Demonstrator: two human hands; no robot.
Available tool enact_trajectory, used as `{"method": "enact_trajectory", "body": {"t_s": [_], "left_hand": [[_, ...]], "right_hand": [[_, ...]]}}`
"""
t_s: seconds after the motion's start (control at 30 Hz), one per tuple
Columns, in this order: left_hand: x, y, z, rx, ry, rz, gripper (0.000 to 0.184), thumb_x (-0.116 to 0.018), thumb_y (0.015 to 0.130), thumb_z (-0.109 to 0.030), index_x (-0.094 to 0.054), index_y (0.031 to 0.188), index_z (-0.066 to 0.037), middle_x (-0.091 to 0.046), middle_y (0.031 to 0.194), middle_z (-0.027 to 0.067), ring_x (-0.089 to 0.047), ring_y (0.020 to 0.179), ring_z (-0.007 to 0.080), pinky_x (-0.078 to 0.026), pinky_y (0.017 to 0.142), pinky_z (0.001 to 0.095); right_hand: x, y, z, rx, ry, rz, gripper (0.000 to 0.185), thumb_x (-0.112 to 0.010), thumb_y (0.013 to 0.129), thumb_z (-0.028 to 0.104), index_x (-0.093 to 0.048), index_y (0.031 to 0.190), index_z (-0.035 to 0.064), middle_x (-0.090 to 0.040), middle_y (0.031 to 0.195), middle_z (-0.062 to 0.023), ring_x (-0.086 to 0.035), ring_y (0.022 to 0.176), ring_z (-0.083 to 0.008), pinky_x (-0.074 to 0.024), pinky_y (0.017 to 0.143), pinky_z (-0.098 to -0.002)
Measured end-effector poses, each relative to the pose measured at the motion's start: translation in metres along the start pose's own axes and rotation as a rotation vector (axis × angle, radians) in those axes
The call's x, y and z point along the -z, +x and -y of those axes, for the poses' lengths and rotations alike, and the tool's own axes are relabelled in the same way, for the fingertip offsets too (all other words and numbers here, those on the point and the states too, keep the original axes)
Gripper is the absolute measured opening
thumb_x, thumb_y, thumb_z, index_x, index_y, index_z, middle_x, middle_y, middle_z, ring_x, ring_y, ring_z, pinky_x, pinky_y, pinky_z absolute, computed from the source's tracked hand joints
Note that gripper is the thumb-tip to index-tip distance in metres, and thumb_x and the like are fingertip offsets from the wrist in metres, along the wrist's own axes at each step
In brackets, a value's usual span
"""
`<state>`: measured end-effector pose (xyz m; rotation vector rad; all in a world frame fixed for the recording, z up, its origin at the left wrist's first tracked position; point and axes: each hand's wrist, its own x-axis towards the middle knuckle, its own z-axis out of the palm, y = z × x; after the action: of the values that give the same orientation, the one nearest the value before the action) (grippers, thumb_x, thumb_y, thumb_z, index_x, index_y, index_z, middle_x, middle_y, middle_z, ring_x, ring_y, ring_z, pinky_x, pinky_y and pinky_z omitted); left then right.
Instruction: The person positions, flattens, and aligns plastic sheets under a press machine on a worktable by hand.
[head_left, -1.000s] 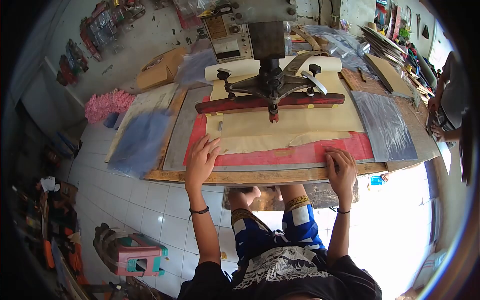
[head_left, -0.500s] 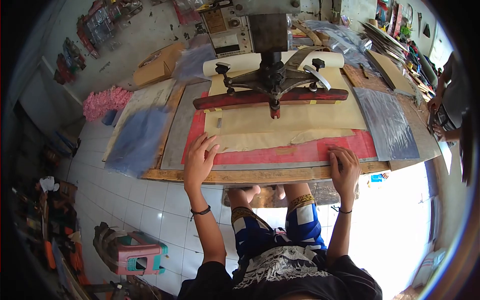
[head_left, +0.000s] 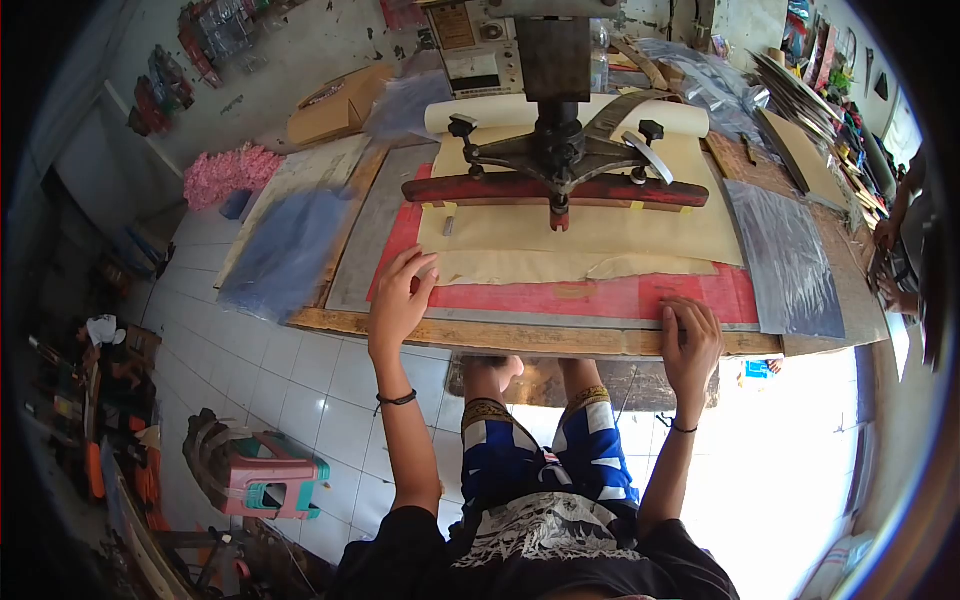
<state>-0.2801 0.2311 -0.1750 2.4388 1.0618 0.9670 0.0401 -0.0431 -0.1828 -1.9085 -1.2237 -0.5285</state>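
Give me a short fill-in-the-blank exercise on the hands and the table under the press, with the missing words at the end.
The fingers of the right hand are over a sheet coloured ____.
Of the person's two hands, the ____ one is nearer the small metal-looking piece.
The fluffy heap beyond the table's left side is coloured ____.
The band on the left wrist is coloured ____.

Missing words: red; left; pink; black.

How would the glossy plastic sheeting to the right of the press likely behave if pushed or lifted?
The plastic sheeting looks thin and lies flat, so it would probably sag if lifted by one edge. Its bright, streaky reflections suggest a slick surface that may slide easily when pushed.
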Motion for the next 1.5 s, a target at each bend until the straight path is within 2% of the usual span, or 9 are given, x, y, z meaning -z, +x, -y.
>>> {"method": "enact_trajectory", "body": {"t_s": [0.1, 0.33, 0.43, 0.63, 0.83, 0.93, 1.13, 1.33, 1.5], "left_hand": [[-0.002, 0.0, 0.001, -0.012, -0.009, 0.003, 0.032, -0.066, 0.099, -0.024, -0.071, 0.127, -0.009, -0.065, 0.135, 0.0172, -0.061, 0.124, 0.0371, -0.049, 0.104, 0.0436], [-0.001, 0.003, 0.004, -0.107, 0.274, 0.174, 0.051, -0.065, 0.098, -0.046, -0.062, 0.144, -0.026, -0.048, 0.154, 0.0114, -0.045, 0.14, 0.0317, -0.032, 0.118, 0.0483], [-0.001, 0.003, 0.006, -0.096, 0.27, 0.185, 0.053, -0.066, 0.097, -0.049, -0.061, 0.145, -0.026, -0.047, 0.155, 0.0115, -0.044, 0.141, 0.0319, -0.032, 0.119, 0.049], [-0.004, 0.006, 0.005, -0.093, 0.24, 0.154, 0.055, -0.066, 0.096, -0.051, -0.06, 0.145, -0.026, -0.05, 0.151, 0.0107, -0.044, 0.14, 0.0322, -0.031, 0.118, 0.0484], [-0.003, 0.011, -0.002, -0.074, 0.319, 0.181, 0.05, -0.066, 0.098, -0.045, -0.062, 0.142, -0.024, -0.05, 0.146, 0.0099, -0.044, 0.139, 0.0295, -0.031, 0.117, 0.0447], [-0.007, 0.01, 0.005, -0.076, 0.25, 0.153, 0.056, -0.066, 0.096, -0.054, -0.061, 0.144, -0.026, -0.049, 0.147, 0.0101, -0.042, 0.139, 0.0313, -0.03, 0.116, 0.0485], [-0.005, 0.007, 0.005, -0.134, 0.355, 0.201, 0.059, -0.062, 0.097, -0.059, -0.056, 0.15, -0.034, -0.051, 0.141, 0.0101, -0.042, 0.137, 0.0316, -0.03, 0.116, 0.049], [-0.002, 0.023, -0.002, -0.036, 0.179, 0.212, 0.055, -0.061, 0.097, -0.061, -0.061, 0.145, -0.034, -0.052, 0.134, 0.011, -0.046, 0.127, 0.0313, -0.03, 0.113, 0.0496], [-0.015, 0.023, -0.004, -0.05, 0.365, 0.178, 0.053, -0.064, 0.095, -0.06, -0.065, 0.141, -0.035, -0.052, 0.13, 0.0103, -0.045, 0.126, 0.0314, -0.031, 0.109, 0.0518]], "right_hand": [[0.006, -0.003, 0.002, 0.014, 0.009, 0.009, 0.01, -0.068, 0.094, 0.01, -0.075, 0.092, 0.0039, -0.077, 0.1, -0.0075, -0.07, 0.099, -0.0272, -0.0526, 0.088, -0.0403], [0.008, -0.009, 0.001, 0.076, 0.032, -0.023, 0.009, -0.069, 0.094, 0.011, -0.074, 0.089, 0.005, -0.077, 0.101, -0.0058, -0.071, 0.1, -0.0267, -0.0519, 0.089, -0.0402], [0.008, -0.011, -0.001, 0.079, 0.036, -0.024, 0.009, -0.07, 0.093, 0.012, -0.074, 0.089, 0.0059, -0.077, 0.101, -0.0046, -0.071, 0.1, -0.0257, -0.0515, 0.088, -0.0396], [0.016, -0.014, 0.0, 0.085, 0.064, -0.015, 0.007, -0.071, 0.092, 0.012, -0.075, 0.088, 0.0077, -0.077, 0.101, -0.0025, -0.071, 0.1, -0.0238, -0.0496, 0.087, -0.0375], [0.008, -0.04, -0.004, 0.056, 0.065, -0.041, 0.006, -0.071, 0.092, 0.013, -0.076, 0.096, 0.0107, -0.077, 0.116, 0.0006, -0.068, 0.115, -0.0207, -0.0407, 0.102, -0.0391], [0.006, -0.048, -0.008, 0.071, 0.056, -0.027, 0.01, -0.072, 0.092, 0.012, -0.075, 0.101, 0.0121, -0.075, 0.122, 0.0013, -0.065, 0.121, -0.0201, -0.0379, 0.105, -0.0389], [0.003, -0.052, -0.017, 0.124, 0.061, -0.059, 0.012, -0.072, 0.091, 0.01, -0.075, 0.102, 0.0127, -0.075, 0.122, 0.0008, -0.065, 0.12, -0.0212, -0.0378, 0.104, -0.0395], [0.0, -0.056, -0.017, 0.148, 0.064, -0.086, 0.013, -0.071, 0.091, 0.009, -0.075, 0.103, 0.0122, -0.075, 0.122, -0.0002, -0.065, 0.119, -0.0221, -0.0378, 0.104, -0.0395], [0.0, -0.059, -0.017, 0.149, 0.064, -0.088, 0.016, -0.07, 0.092, 0.008, -0.074, 0.106, 0.0114, -0.074, 0.124, -0.0006, -0.065, 0.12, -0.0227, -0.0373, 0.106, -0.0402]]}}
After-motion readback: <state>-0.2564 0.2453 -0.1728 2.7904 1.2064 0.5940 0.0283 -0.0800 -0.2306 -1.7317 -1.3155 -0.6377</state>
